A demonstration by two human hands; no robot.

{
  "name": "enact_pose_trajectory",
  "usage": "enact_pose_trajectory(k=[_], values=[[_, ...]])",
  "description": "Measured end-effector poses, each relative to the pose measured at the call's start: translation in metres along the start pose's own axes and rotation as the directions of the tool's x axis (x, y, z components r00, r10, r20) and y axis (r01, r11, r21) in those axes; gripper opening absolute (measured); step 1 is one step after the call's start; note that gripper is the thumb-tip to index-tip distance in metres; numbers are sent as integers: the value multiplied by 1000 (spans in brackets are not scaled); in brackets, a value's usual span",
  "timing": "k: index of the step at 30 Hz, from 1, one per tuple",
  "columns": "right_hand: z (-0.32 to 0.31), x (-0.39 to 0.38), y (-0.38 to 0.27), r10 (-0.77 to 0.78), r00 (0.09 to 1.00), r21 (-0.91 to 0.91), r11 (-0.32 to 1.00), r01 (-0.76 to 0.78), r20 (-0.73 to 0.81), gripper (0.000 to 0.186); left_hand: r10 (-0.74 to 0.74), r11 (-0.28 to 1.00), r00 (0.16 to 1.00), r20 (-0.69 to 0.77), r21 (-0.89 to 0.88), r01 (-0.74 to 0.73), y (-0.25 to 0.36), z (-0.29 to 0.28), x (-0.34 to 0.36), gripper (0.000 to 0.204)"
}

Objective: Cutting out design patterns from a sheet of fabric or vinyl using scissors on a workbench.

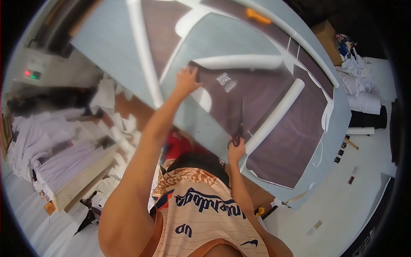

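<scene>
A dark brown-purple printed fabric piece (274,96) with small white lettering lies on the pale blue-grey table in front of me. At its near left corner, my left hand (187,80) rests with fingers and thumb apart, touching the edge. My right hand (236,150) is closed round the handles of black-handled scissors (237,136) at the near edge. The blades point away from me over the dark fabric and are slightly blurred. Just right of the scissors, a white rolled strip (276,115) lies slantwise across the piece. Another white roll (244,61) lies along its far side.
More dark pieces with white borders and a long white roll (143,51) cover the table (102,43). An orange object (258,16) lies at the far side. White cloth heaps (43,132) and scraps are at left; a cardboard box (326,40) and cloth rolls (364,104) stand right.
</scene>
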State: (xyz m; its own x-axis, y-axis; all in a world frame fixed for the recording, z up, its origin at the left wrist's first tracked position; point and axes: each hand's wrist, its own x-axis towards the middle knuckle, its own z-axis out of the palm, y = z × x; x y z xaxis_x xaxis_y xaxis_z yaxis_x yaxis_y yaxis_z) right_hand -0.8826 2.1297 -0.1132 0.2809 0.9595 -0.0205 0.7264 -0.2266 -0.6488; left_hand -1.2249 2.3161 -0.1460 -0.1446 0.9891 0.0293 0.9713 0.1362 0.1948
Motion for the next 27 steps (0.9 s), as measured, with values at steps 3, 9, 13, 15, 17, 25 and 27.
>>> enact_pose_trajectory(k=[3, 9, 13, 15, 17, 25, 27], values=[[-19, -16, -3, 136, 954, 37, 988, -151, 267, 27, 75, 996, 997, 17, 47, -76, 23, 1, -25, 102], [-41, -59, -11, 192, 644, 276, 787, -552, 740, 30, 119, 983, 973, 199, 117, -144, 36, -10, -10, 126], [-25, -84, -15, 286, 531, 164, 744, -648, 797, 30, 105, 934, 918, 382, 279, -223, 41, -13, 11, 136], [-19, -88, -23, 241, 481, 243, 626, -741, 843, 28, 110, 914, 891, 441, 308, -265, 46, -11, 14, 139], [3, -93, -32, 252, 534, 294, 612, -734, 807, 28, 123, 915, 900, 418, 302, -266, 45, -7, 13, 139], [82, -80, -37, 285, 633, 444, 511, -736, 720, 28, 161, 966, 951, 265, 156, -208, 37, 23, 11, 133], [94, -83, -39, 284, 677, 484, 520, -704, 679, 29, 140, 977, 928, 346, 105, -186, 38, 17, 9, 130]])
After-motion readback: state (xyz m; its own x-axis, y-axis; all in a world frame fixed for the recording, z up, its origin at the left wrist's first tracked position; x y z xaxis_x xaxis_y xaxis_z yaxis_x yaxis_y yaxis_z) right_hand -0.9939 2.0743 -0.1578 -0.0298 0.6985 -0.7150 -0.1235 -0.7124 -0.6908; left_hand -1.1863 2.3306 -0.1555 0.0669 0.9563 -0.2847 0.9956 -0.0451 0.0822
